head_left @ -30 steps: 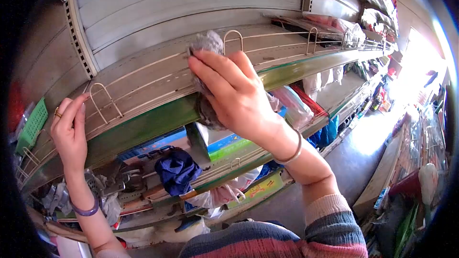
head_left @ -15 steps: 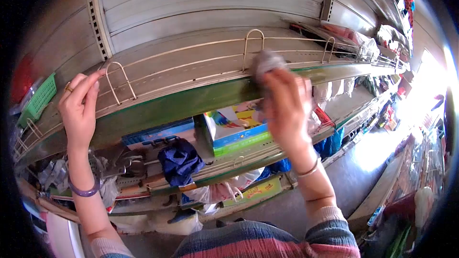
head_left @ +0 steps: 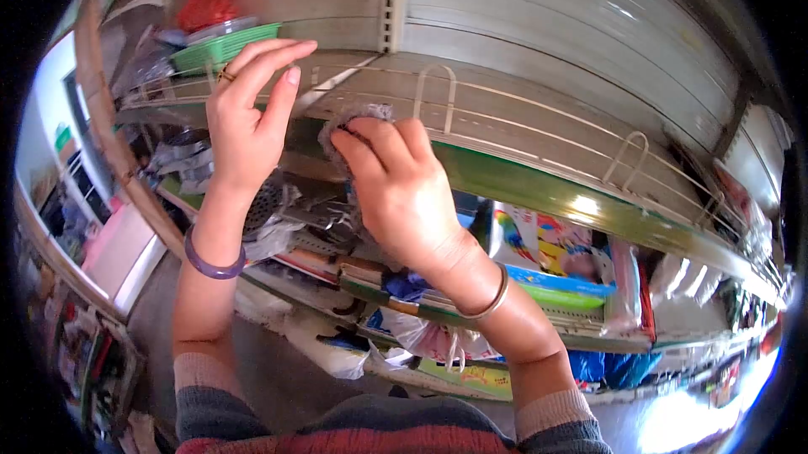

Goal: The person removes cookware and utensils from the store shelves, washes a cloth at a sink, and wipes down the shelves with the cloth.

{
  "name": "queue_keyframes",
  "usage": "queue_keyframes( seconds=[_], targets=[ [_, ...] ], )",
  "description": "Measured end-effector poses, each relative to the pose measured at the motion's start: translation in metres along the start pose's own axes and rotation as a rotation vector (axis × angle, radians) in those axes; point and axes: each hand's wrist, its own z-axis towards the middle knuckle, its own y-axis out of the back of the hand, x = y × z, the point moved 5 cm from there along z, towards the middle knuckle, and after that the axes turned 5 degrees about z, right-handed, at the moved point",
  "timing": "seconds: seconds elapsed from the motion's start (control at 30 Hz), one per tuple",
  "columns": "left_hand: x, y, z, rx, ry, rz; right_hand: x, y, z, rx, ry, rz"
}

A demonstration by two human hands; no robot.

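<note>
A grey cloth (head_left: 343, 132) is bunched in my right hand (head_left: 402, 189), whose curled fingers press it at the front edge of the upper shelf (head_left: 547, 180). My left hand (head_left: 257, 109) is raised to the left of it, fingers apart and holding nothing, in front of the shelf's wire rail (head_left: 522, 102). Part of the cloth is hidden behind my right fingers. A purple bangle circles my left wrist, and a thin bracelet my right.
A green basket (head_left: 220, 47) with a red bag (head_left: 210, 1) stands at the upper left. Lower shelves hold a colourful box (head_left: 555, 254), plastic bags (head_left: 433, 338) and a blue cloth (head_left: 408, 286). A wooden post (head_left: 105, 130) rises at the left.
The view has turned left. My right hand, with the cloth, has moved left along the shelf edge after sliding right earlier. My left hand has come off the wire rail.
</note>
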Motion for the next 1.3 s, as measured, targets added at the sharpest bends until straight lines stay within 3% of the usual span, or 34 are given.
queue_keyframes(
  seconds=[0.17, 0.23, 0.3, 0.37, 0.4, 0.5, 0.57, 0.63, 0.7, 0.77, 0.83, 0.97, 1.07, 1.1, 1.2, 1.23, 1.27, 1.3],
  targets=[
    [0.01, 0.031, -0.043, 0.107, 0.315, -0.176, 0.022, 0.011, 0.003, -0.102, 0.045, 0.514],
    [-0.006, 0.014, -0.075, 0.255, 0.645, -0.86, 0.038, 0.001, -0.01, -0.047, 0.166, 0.483],
    [-0.037, 0.009, -0.096, 0.327, 0.831, -1.175, 0.052, -0.004, -0.024, 0.03, 0.188, 0.447],
    [-0.045, 0.017, -0.096, 0.495, 0.725, -0.995, 0.048, 0.005, -0.036, 0.083, 0.303, 0.351],
    [-0.044, 0.024, -0.093, 0.573, 0.629, -0.745, 0.039, 0.013, -0.039, 0.132, 0.245, 0.337],
    [-0.036, 0.038, -0.071, 0.45, 0.304, -0.291, 0.004, 0.057, -0.025, 0.226, -0.011, 0.355],
    [-0.006, 0.047, -0.061, 0.368, 0.234, -0.101, -0.018, 0.092, -0.015, 0.088, -0.269, 0.296],
    [0.036, 0.055, -0.059, 0.243, 0.268, 0.035, -0.035, 0.114, 0.01, -0.136, -0.243, 0.332],
    [0.073, 0.065, -0.055, 0.125, 0.145, 0.241, -0.038, 0.125, 0.055, -0.116, -0.121, 0.098],
    [0.112, 0.07, -0.054, 0.051, 0.078, 0.284, -0.044, 0.109, 0.099, -0.064, -0.259, 0.115],
    [0.149, 0.073, -0.053, 0.031, 0.043, 0.286, -0.063, 0.071, 0.142, 0.157, -0.103, 0.061],
    [0.219, 0.075, -0.053, 0.078, -0.003, 0.294, -0.092, -0.009, 0.219, 0.325, 0.049, -0.327],
    [0.265, 0.073, -0.051, 0.11, -0.077, 0.3, -0.112, -0.065, 0.27, 0.193, 0.039, -0.498],
    [0.279, 0.072, -0.051, 0.107, -0.095, 0.294, -0.114, -0.091, 0.276, 0.145, 0.149, -0.568],
    [0.303, 0.073, -0.048, 0.078, -0.134, 0.231, -0.147, -0.188, 0.239, 0.766, 0.042, -0.266],
    [0.308, 0.075, -0.047, 0.062, -0.142, 0.205, -0.153, -0.212, 0.22, 0.866, 0.011, -0.357],
    [0.31, 0.075, -0.047, 0.064, -0.183, 0.209, -0.142, -0.228, 0.213, 1.039, -0.182, -0.325],
    [0.311, 0.076, -0.047, 0.078, -0.18, 0.201, -0.142, -0.246, 0.207, 1.107, -0.159, -0.259]
  ],
)
